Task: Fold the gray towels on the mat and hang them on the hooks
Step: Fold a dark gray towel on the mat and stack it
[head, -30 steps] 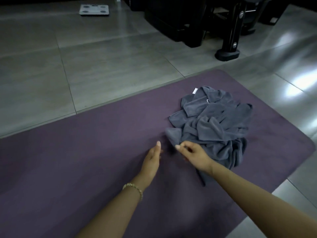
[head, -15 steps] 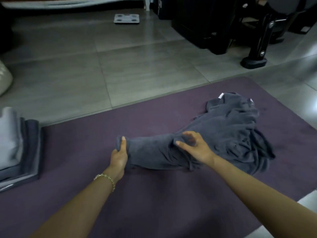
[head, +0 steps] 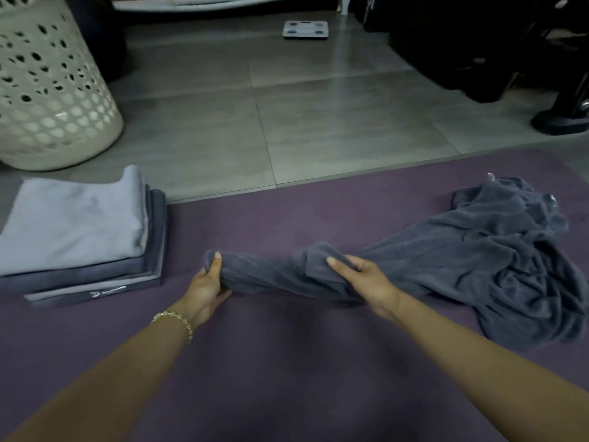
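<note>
A crumpled dark gray towel lies stretched across the purple mat, trailing from a heap at the right toward the middle. My left hand grips its left end, thumb on top. My right hand pinches a bunched fold of the same towel a little further right. A stack of folded towels, light gray on top and darker ones beneath, sits at the mat's left edge. No hooks are in view.
A white perforated laundry basket stands on the tiled floor at the far left. A bathroom scale lies at the back. Dark furniture and a black stand base occupy the back right.
Both hands took hold of the towel and pulled its end leftward out of the heap. The view swung left, bringing the folded stack and the basket into sight.
</note>
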Tool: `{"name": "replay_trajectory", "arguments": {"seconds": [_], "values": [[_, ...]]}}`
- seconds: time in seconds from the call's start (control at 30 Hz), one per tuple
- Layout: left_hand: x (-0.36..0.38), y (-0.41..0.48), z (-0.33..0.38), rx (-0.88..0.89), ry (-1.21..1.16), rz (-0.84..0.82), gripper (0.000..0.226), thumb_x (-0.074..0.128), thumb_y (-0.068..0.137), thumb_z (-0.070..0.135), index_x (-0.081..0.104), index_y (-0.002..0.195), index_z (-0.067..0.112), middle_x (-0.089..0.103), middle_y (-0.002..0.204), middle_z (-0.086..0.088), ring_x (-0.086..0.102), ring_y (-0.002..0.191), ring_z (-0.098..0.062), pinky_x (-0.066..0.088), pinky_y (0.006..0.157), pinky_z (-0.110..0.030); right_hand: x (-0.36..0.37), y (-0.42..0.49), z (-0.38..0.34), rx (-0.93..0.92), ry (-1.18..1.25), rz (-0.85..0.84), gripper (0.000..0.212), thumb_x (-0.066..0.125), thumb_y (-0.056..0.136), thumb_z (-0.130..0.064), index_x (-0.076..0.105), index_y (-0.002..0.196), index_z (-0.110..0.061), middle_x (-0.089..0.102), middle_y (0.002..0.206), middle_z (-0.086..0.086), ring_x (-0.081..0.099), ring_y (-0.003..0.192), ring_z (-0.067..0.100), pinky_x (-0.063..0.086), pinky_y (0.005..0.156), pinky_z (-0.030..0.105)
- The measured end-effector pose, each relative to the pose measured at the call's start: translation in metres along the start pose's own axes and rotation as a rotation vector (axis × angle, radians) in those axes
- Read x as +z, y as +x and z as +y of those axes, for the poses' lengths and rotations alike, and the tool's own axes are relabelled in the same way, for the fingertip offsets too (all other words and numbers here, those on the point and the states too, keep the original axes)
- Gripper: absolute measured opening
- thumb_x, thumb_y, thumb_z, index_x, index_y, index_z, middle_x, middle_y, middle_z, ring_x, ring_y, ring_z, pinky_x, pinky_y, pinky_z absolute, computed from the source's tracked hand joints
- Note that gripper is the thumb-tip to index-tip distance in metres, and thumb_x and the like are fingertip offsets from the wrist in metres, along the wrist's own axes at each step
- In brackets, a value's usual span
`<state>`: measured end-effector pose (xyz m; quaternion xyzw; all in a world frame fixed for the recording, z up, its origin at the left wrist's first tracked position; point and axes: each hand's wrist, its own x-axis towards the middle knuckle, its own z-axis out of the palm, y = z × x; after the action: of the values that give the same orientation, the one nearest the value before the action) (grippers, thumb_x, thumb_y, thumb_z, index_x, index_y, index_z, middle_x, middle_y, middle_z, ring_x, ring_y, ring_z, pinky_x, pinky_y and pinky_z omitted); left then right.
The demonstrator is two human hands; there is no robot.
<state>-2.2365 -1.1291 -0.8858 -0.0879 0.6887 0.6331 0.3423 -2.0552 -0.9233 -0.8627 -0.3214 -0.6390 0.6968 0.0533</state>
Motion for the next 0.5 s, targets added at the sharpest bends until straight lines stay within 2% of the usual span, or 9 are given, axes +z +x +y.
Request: {"name": "replay_trajectory", "arguments": {"seconds": [0.07, 0.13, 0.17, 0.2, 0.27, 0.3, 0.37, 0.43, 0.5], "values": [[-0.010, 0.001, 0.012, -0.026, -0.074, -0.034, 0.041, 0.038, 0.097, 0.047, 0.045, 0.124, 0.017, 0.054, 0.126, -0.005, 0.053, 0.113, -0.020, 0.042, 0.093, -0.033, 0.022, -0.013, -0.004, 0.075, -0.012, -0.307, 0.022, 0.065, 0.083, -0.033, 0.071, 0.098, -0.018, 0.072, 0.099, -0.004, 0.064, 0.093, 0.008, 0.050, 0.085, 0.020], [-0.027, 0.003, 0.023, -0.053, -0.040, -0.078, 0.059, 0.028, 0.094, 0.059, 0.047, 0.132, 0.018, 0.054, 0.129, -0.001, 0.051, 0.117, -0.016, 0.040, 0.096, -0.030, 0.039, -0.028, 0.004, 0.228, -0.184, -0.646, 0.024, 0.063, 0.080, -0.044, 0.072, 0.096, -0.028, 0.069, 0.104, -0.017, 0.061, 0.093, -0.004, 0.047, 0.087, 0.014], [-0.039, 0.003, 0.026, -0.073, -0.018, -0.089, 0.064, 0.023, 0.092, 0.065, 0.050, 0.128, 0.021, 0.056, 0.125, 0.000, 0.052, 0.114, -0.015, 0.040, 0.094, -0.030, 0.045, -0.033, 0.011, 0.310, -0.248, -0.790, 0.023, 0.061, 0.084, -0.046, 0.072, 0.097, -0.031, 0.068, 0.106, -0.020, 0.060, 0.091, -0.007, 0.046, 0.088, 0.015], [-0.051, 0.003, 0.027, -0.102, -0.010, -0.084, 0.067, 0.017, 0.089, 0.071, 0.055, 0.117, 0.024, 0.059, 0.117, 0.000, 0.055, 0.106, -0.016, 0.042, 0.089, -0.031, 0.047, -0.035, 0.018, 0.363, -0.308, -0.864, 0.022, 0.058, 0.088, -0.045, 0.072, 0.099, -0.031, 0.067, 0.106, -0.020, 0.059, 0.091, -0.006, 0.047, 0.089, 0.016], [-0.074, 0.002, 0.022, -0.182, 0.002, -0.058, 0.071, 0.011, 0.085, 0.076, 0.056, 0.102, 0.024, 0.058, 0.105, -0.001, 0.056, 0.096, -0.021, 0.043, 0.082, -0.035, 0.047, -0.031, 0.024, 0.331, -0.439, -0.805, 0.021, 0.056, 0.092, -0.040, 0.072, 0.101, -0.029, 0.068, 0.107, -0.013, 0.060, 0.095, 0.000, 0.048, 0.087, 0.017], [-0.084, 0.001, 0.016, -0.230, 0.038, -0.041, 0.071, 0.013, 0.086, 0.075, 0.055, 0.110, 0.023, 0.056, 0.112, -0.002, 0.055, 0.103, -0.025, 0.043, 0.087, -0.037, 0.045, -0.025, 0.024, 0.256, -0.507, -0.685, 0.019, 0.058, 0.092, -0.037, 0.071, 0.100, -0.027, 0.069, 0.104, -0.006, 0.060, 0.093, 0.004, 0.048, 0.082, 0.015], [-0.094, -0.002, 0.001, -0.306, 0.135, 0.000, 0.069, 0.024, 0.092, 0.065, 0.042, 0.138, 0.017, 0.046, 0.137, -0.004, 0.047, 0.124, -0.031, 0.039, 0.099, -0.041, 0.039, -0.007, 0.023, 0.078, -0.554, -0.412, 0.011, 0.062, 0.091, -0.025, 0.070, 0.092, -0.019, 0.067, 0.092, 0.004, 0.058, 0.083, 0.009, 0.047, 0.073, 0.016], [-0.093, -0.004, -0.011, -0.323, 0.155, 0.031, 0.069, 0.033, 0.095, 0.055, 0.032, 0.145, 0.007, 0.039, 0.147, -0.010, 0.044, 0.129, -0.031, 0.038, 0.103, -0.039, 0.037, 0.013, 0.021, -0.051, -0.526, -0.255, 0.007, 0.064, 0.089, -0.016, 0.070, 0.087, -0.011, 0.069, 0.091, 0.011, 0.058, 0.084, 0.013, 0.048, 0.083, 0.025], [-0.088, -0.006, -0.018, -0.319, 0.153, 0.056, 0.068, 0.038, 0.096, 0.050, 0.034, 0.143, 0.001, 0.042, 0.145, -0.013, 0.046, 0.128, -0.031, 0.041, 0.099, -0.036, 0.038, 0.032, 0.022, -0.119, -0.562, -0.178, 0.010, 0.066, 0.088, -0.013, 0.069, 0.093, -0.005, 0.069, 0.100, 0.014, 0.058, 0.092, 0.015, 0.046, 0.095, 0.031]]}}
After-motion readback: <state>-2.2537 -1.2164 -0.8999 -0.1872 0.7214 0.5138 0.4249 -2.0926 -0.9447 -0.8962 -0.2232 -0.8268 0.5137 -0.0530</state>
